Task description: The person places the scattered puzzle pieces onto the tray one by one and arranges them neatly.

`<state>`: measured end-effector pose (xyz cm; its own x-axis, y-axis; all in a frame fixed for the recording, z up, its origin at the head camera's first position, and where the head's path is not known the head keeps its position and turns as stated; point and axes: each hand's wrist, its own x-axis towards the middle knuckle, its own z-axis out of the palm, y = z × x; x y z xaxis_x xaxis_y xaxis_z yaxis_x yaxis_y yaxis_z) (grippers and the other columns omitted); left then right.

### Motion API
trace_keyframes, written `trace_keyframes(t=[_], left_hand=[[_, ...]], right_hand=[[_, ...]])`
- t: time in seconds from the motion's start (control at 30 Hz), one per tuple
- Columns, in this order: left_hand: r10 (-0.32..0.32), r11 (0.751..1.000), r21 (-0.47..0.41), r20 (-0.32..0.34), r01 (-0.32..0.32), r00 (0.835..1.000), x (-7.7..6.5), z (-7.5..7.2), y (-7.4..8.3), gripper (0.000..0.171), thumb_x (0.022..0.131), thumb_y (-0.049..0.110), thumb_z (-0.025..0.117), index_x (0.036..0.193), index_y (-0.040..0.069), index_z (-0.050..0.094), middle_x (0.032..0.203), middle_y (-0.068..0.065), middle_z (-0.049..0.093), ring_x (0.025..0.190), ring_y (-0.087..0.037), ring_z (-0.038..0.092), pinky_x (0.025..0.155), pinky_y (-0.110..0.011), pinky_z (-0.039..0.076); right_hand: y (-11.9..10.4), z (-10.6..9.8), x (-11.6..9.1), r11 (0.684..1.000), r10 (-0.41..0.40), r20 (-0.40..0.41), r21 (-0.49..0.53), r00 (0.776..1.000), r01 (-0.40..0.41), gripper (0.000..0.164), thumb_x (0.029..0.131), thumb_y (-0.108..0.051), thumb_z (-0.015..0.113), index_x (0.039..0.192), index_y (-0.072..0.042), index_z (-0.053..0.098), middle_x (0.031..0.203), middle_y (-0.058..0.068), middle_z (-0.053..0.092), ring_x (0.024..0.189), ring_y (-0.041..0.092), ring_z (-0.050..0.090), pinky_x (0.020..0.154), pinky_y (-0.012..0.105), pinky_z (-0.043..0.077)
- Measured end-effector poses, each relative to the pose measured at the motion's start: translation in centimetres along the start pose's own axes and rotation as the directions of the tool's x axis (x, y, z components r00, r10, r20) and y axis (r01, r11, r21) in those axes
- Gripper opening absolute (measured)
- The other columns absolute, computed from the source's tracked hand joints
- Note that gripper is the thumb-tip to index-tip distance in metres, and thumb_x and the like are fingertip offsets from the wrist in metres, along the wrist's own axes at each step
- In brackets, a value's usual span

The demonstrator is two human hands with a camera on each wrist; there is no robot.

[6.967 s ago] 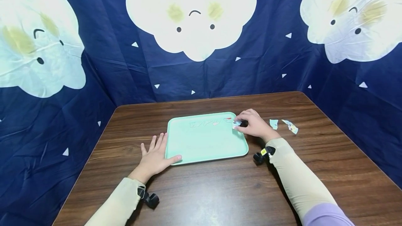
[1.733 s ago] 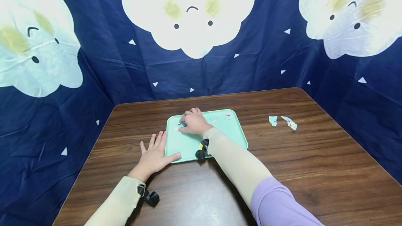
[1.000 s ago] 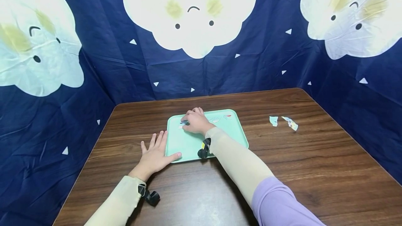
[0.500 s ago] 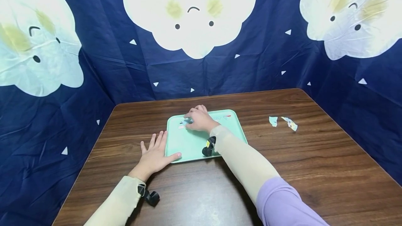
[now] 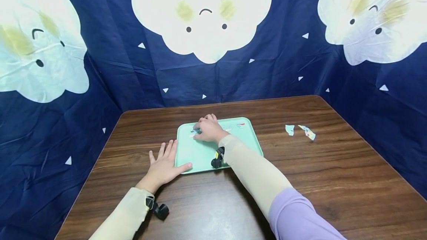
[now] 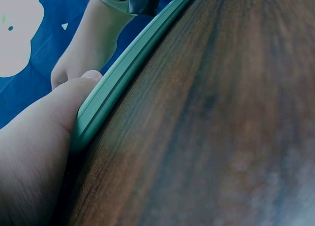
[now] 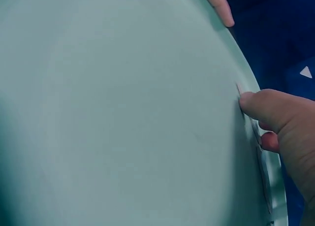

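In the head view, the right hand (image 5: 211,129), shifted from the right end of the tray (image 5: 200,155), is touching a paper piece (image 5: 198,131) at far left, likely aligning it, while the left hand (image 5: 163,167) is lying fingers spread and a blue scrap (image 5: 290,130) and a patterned scrap (image 5: 308,133) are lying outside. In the left wrist view, its thumb is touching the tray; in the right wrist view, fingers are blocking the piece, whether pinching I cannot tell.
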<state>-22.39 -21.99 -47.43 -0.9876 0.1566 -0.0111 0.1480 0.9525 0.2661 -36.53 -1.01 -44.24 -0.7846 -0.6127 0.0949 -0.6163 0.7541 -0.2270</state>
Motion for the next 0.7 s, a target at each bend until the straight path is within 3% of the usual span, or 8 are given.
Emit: trace_keyframes(t=[0.33, 0.5, 0.7], left_hand=[[0.006, 1.0, 0.006, -0.003, -0.006, 1.0, 0.1, 0.2, 0.0, 0.122, 0.081, 0.091, 0.04, 0.163, 0.007, 0.008, 0.168, -0.018, 0.01, 0.154, -0.044, 0.002, 0.107, -0.079, -0.009], [0.004, 1.0, 0.008, -0.001, -0.004, 1.0, 0.1, 0.3, 0.1, 0.122, 0.081, 0.092, 0.039, 0.163, 0.007, 0.008, 0.169, -0.017, 0.009, 0.154, -0.043, 0.002, 0.108, -0.078, -0.009], [0.0, 1.0, -0.007, 0.003, 0.0, 1.0, -0.1, 0.0, 0.0, 0.122, 0.082, 0.09, 0.04, 0.163, 0.006, 0.008, 0.168, -0.019, 0.008, 0.154, -0.044, 0.0, 0.107, -0.078, -0.011]], right_hand=[[-0.2, 0.3, 0.1, 1.0, 0.018, 0.022, -0.026, 1.0, -0.017, 0.039, 0.095, -0.048, 0.066, 0.13, -0.032, 0.07, 0.122, -0.008, 0.06, 0.125, 0.022, 0.041, 0.122, 0.057, 0.007], [0.6, -0.6, -0.7, 1.0, 0.004, 0.014, 0.028, 1.0, -0.004, 0.046, 0.094, -0.045, 0.068, 0.136, -0.027, 0.066, 0.123, -0.005, 0.062, 0.127, 0.024, 0.041, 0.123, 0.054, 0.007], [1.8, -1.6, -1.7, 0.999, 0.028, 0.013, 0.022, 1.0, -0.028, 0.039, 0.094, -0.04, 0.07, 0.131, -0.027, 0.069, 0.123, -0.007, 0.063, 0.128, 0.025, 0.039, 0.123, 0.054, 0.005]])
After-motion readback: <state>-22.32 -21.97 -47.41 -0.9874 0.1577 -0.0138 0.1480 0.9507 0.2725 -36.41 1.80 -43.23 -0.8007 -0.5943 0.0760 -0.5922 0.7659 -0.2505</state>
